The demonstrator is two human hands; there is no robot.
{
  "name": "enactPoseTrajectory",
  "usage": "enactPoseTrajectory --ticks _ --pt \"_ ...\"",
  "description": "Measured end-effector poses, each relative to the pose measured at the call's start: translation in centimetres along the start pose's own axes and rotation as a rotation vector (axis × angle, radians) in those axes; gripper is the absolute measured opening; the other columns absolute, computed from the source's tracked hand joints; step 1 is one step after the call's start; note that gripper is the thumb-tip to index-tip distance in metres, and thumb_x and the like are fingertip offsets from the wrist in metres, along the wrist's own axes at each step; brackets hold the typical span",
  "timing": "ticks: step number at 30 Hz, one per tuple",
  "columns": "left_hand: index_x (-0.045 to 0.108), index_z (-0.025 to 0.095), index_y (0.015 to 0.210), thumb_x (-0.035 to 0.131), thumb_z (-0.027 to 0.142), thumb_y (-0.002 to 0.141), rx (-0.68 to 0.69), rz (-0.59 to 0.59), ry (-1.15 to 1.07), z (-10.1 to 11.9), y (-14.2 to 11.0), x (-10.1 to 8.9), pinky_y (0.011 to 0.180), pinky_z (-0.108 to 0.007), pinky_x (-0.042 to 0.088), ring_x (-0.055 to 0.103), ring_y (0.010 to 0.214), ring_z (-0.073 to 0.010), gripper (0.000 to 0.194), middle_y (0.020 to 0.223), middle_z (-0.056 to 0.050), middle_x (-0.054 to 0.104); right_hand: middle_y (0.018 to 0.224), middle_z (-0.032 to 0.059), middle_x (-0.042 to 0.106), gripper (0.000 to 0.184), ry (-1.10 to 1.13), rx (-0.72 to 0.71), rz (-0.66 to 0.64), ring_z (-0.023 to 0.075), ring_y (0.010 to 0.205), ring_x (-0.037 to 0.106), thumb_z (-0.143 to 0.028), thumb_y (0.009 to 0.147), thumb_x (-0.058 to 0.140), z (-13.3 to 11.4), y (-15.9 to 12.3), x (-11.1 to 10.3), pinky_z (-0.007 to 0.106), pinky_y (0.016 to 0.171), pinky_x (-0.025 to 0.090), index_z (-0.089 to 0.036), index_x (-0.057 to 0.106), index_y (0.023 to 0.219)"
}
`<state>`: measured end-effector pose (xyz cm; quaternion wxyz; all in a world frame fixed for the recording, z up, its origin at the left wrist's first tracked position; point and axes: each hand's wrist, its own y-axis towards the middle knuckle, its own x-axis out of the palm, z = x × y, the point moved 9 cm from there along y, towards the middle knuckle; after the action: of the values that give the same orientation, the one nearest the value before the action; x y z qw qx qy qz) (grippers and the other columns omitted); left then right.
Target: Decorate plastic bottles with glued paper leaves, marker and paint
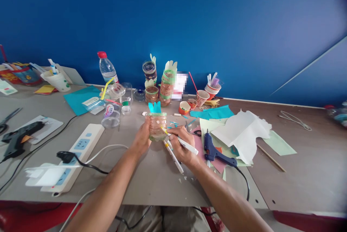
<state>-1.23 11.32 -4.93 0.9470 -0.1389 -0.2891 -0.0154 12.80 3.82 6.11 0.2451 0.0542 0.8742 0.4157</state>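
My left hand (142, 136) is closed around the side of a clear plastic cup (158, 121), tinted brownish-pink, with a green rim band and blue paper ears standing up at its back. In my right hand (182, 145) is a white marker (187, 144) with a yellow tip, held like a pen. Its tip meets the cup's front or is very close to it. A second marker with a yellow end (173, 157) lies on the table below. Behind the cup stand similar decorated cups, a short one (151, 94) and a taller stack (167, 87) with pale paper ears.
A blue glue gun (213, 150) lies on paper scraps (242, 130) at right, its cord running to the table's front edge. On the left are a power strip (90, 134), a black glue gun (20, 136) and scissors (8, 120). A bottle (107, 67) and paper cups (202, 96) stand behind.
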Motion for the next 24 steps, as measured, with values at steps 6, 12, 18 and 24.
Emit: enactPoseTrajectory --ticks 6,12,18,24 --pt "0.072 0.015 0.107 0.049 0.06 0.097 -0.009 -0.039 -0.03 -0.3 0.2 0.2 0.091 -0.031 0.058 0.074 0.1 -0.0235 0.051 0.095 -0.01 0.079 0.082 0.0034 0.076 0.021 0.028 0.038 0.008 0.0182 0.068 0.066 -0.018 0.092 0.049 0.4 0.0 -0.1 0.035 0.069 0.054 -0.023 0.069 0.093" --pt "0.072 0.013 0.102 0.044 0.054 0.101 -0.05 0.013 -0.061 -0.3 0.3 -0.1 0.082 -0.028 0.059 0.076 0.086 -0.0201 0.05 0.085 -0.009 0.078 0.079 0.0033 0.075 0.021 0.043 0.1 0.018 0.018 0.069 0.067 -0.018 0.091 0.05 0.7 0.0 -0.4 0.032 0.066 0.054 -0.023 0.07 0.091" --pt "0.072 0.012 0.102 0.034 0.057 0.103 -0.115 -0.017 -0.078 -0.2 0.0 0.3 0.075 -0.029 0.061 0.075 0.078 -0.02 0.059 0.081 -0.009 0.077 0.078 0.0037 0.075 0.022 0.042 0.14 0.017 0.0172 0.066 0.066 -0.017 0.091 0.049 1.2 0.2 -0.6 0.031 0.065 0.053 -0.021 0.07 0.087" --pt "0.073 0.012 0.1 0.025 0.055 0.104 -0.122 -0.024 -0.103 0.2 -0.3 0.9 0.072 -0.026 0.06 0.075 0.076 -0.0185 0.065 0.082 -0.01 0.077 0.075 0.0033 0.072 0.021 0.157 0.185 0.059 0.0175 0.067 0.065 -0.02 0.093 0.049 1.6 0.0 -1.0 0.031 0.065 0.052 -0.021 0.07 0.091"
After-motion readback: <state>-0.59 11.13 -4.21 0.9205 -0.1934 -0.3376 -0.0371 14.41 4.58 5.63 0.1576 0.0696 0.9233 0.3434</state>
